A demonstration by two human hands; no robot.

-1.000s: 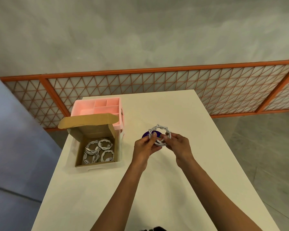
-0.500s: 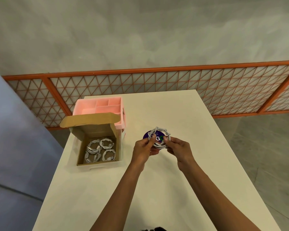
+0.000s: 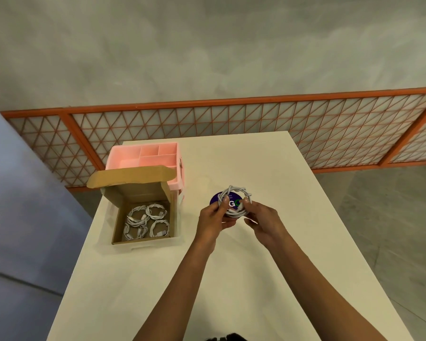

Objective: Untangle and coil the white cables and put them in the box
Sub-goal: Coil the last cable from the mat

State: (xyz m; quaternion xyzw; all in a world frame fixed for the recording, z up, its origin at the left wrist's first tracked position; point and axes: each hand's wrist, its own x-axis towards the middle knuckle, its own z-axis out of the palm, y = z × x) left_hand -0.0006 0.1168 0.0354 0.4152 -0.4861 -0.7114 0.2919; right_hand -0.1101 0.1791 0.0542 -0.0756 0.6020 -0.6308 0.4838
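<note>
The step in hand is the closing of one coil. The person holds a white cable (image 3: 233, 188), wound into a small ring, between both hands just above the table (image 3: 256, 279). The left hand (image 3: 213, 217) grips the ring's left side with its fingers curled round the strands. The right hand (image 3: 263, 220) pinches the right side; whether a connector end sits under that pinch is too small to tell. A purple disc (image 3: 215, 198) lies under the ring, just past the fingertips.

The cardboard box (image 3: 135, 193) stands open well to the left of the left hand. Several coiled cables (image 3: 146, 221) lie on its floor. A pink organiser (image 3: 145, 156) stands against the box's far side.

Judged from this layout, the task is well advanced. The next move calls for passing the ring to one hand and carrying it left over the box rim. It should then be set down flat beside or on the stored coils. Grip should be maintained until the ring rests, since a loose coil is likely to spring open.
</note>
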